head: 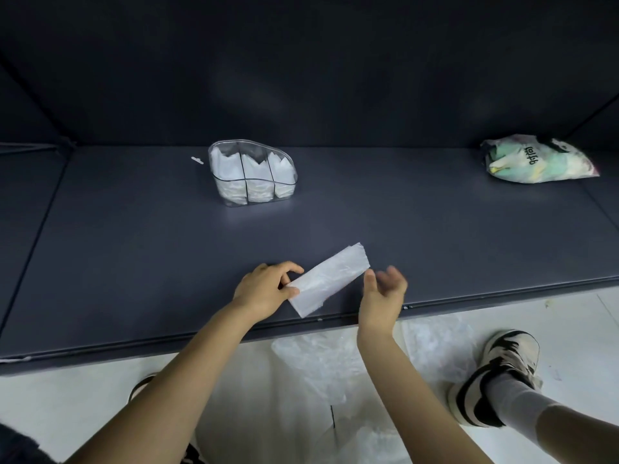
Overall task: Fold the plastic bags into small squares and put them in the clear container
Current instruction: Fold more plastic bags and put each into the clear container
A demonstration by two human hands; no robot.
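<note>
My left hand [264, 291] pinches the near end of a white plastic bag [330, 284], thumb on top and fingers curled at its edge, and that bag is already folded down into a long narrow strip lying slantwise on the dark table [134, 262] close to the front edge. My right hand [385, 289] hangs just beside the strip's far end with its fingers loose and spread, holding nothing; it is a little blurred, so I cannot say whether a fingertip brushes the plastic. I judge the step in hand to be the fold itself: the strip is made, the square is not. The next move, as I read it, calls for the right hand to take the far end and bring it over toward the pinched end, keeping the edges lined up while the left holds the strip flat, since thin film like this tends to spring back. Farther out, the clear container [253, 172] stands well apart toward the back of the table, its three compartments already holding white folded bags. A stuffed printed bag [536, 160] lies at the far right. More loose plastic [335, 363] lies on the floor between my feet.
</note>
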